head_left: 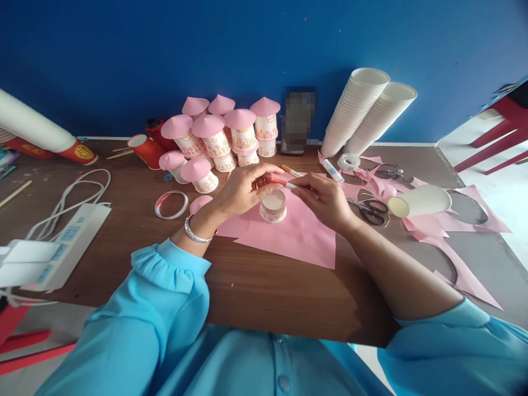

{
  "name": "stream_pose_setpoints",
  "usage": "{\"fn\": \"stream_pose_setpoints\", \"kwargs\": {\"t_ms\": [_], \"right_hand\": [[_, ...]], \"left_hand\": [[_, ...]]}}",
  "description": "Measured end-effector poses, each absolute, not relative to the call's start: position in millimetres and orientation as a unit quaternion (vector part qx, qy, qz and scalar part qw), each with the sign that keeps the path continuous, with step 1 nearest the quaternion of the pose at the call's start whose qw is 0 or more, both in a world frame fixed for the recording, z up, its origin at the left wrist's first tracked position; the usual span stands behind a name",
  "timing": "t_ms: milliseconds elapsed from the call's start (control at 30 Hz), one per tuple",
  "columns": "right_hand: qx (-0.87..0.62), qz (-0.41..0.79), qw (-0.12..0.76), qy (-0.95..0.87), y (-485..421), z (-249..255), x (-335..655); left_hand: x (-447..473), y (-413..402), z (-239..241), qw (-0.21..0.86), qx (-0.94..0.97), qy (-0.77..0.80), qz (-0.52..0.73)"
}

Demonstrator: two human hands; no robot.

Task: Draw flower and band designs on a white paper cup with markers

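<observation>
Between both hands is a red-and-white marker [281, 182], held above a small decorated paper cup piece [273, 213]. My left hand [247, 190] is closed round its red end, while the fingers of my right hand [324, 199] pinch the white end. Whether the red part is a separate cap cannot be made out. The cup piece stands on a pink paper sheet [305, 242] and has drawings round its side. An orange-and-white pen [291, 171] lies just behind my hands.
Decorated cup houses with pink cone roofs [241, 118] stand behind, left of a phone [297, 122]. Cup stacks [357, 104], a glue stick [332, 170], scissors [371, 212] and paper scraps [466, 264] are at right. A tape ring [171, 204] and power strip [74, 242] lie left.
</observation>
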State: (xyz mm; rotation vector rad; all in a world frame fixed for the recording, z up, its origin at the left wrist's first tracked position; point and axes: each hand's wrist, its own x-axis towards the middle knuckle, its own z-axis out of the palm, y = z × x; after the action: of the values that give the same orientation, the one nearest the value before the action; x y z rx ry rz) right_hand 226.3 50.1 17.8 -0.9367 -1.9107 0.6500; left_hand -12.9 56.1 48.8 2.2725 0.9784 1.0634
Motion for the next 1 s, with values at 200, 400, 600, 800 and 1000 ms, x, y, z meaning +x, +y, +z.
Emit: {"fn": "stream_pose_setpoints", "kwargs": {"t_ms": [200, 400, 600, 800, 1000], "right_hand": [[-0.412, 0.144, 0.443, -0.783, 51.7, 12.6, 231.2], [-0.45, 0.206, 0.52, -0.696, 59.9, 15.0, 241.3], [-0.428, 0.348, 0.476, -0.685, 61.4, -9.2, 231.6], [-0.422, 0.38, 0.44, -0.695, 61.9, -23.4, 226.8], [-0.383, 0.396, 0.436, -0.711, 60.9, -25.1, 225.0]], "left_hand": [[-21.6, 68.9, 41.7, 0.3, 0.728, 0.409, 0.461], [-50.7, 89.2, 26.8, 0.351, 0.666, 0.463, 0.467], [-49.7, 89.8, 3.3, 0.241, 0.808, 0.459, 0.281], [-57.7, 78.6, 8.6, 0.167, 0.847, 0.432, 0.261], [-45.4, 47.0, 32.8, 0.336, 0.843, 0.335, 0.255]]}}
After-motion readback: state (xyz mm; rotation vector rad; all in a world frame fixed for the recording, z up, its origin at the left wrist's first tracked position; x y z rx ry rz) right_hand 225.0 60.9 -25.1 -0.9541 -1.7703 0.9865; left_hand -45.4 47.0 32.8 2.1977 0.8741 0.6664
